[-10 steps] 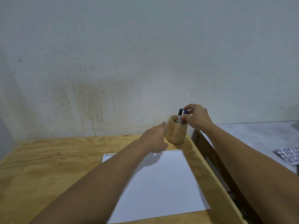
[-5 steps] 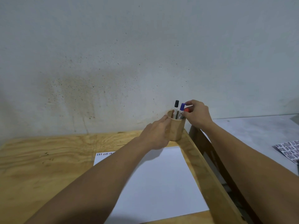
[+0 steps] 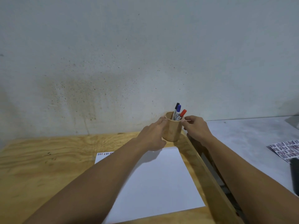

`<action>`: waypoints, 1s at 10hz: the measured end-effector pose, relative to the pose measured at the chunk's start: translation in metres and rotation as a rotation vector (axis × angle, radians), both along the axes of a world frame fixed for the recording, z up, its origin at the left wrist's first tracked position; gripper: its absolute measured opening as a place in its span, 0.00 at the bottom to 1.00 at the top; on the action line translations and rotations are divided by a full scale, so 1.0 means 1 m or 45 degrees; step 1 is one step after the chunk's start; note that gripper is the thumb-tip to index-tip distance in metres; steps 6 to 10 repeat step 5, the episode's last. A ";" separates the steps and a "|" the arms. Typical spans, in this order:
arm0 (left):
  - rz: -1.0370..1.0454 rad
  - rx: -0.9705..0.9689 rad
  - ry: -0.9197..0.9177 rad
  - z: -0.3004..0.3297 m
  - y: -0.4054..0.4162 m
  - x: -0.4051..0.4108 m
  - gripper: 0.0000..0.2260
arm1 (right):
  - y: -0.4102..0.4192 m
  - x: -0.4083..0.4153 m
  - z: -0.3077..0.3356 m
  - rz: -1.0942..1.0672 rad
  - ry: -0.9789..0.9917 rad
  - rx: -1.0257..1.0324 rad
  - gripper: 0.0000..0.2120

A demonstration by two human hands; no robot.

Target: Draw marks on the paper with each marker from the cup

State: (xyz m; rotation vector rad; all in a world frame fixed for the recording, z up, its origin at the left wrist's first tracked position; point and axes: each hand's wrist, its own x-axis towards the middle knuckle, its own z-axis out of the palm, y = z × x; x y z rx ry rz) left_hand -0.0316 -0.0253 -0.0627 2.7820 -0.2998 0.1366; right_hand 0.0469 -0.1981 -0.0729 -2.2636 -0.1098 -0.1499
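A round wooden cup point(image 3: 171, 129) stands at the back right corner of the wooden table point(image 3: 40, 167). Three markers stick out of it: a black-capped marker point(image 3: 177, 105), a blue-capped marker point(image 3: 179, 108) and a red-capped marker point(image 3: 183, 112) that leans to the right. My left hand point(image 3: 152, 137) wraps the cup's left side. My right hand point(image 3: 196, 129) is beside the cup's right rim with fingers loosely curled and nothing in it. A white paper point(image 3: 161, 178) lies in front of the cup, with a row of small coloured marks point(image 3: 105, 153) at its far left corner. My left forearm covers part of the sheet.
A stained wall rises right behind the cup. The table's raised wooden edge point(image 3: 208, 178) runs along the right side of the paper. Beyond a gap lies a grey surface point(image 3: 242, 143) with a patterned sheet point(image 3: 284, 150) and a dark object point(image 3: 294, 175) at the right edge.
My right hand has let go of the red-capped marker and dropped beside the cup's rim. The marker now stands in the cup. My left hand has closed further around the cup.
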 end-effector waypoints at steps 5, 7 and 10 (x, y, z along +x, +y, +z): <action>0.162 -0.251 -0.142 -0.027 0.064 -0.192 0.26 | -0.042 -0.188 -0.033 0.377 -0.207 -0.451 0.26; 0.162 -0.251 -0.142 -0.027 0.064 -0.192 0.26 | -0.042 -0.188 -0.033 0.377 -0.207 -0.451 0.26; 0.162 -0.251 -0.142 -0.027 0.064 -0.192 0.26 | -0.042 -0.188 -0.033 0.377 -0.207 -0.451 0.26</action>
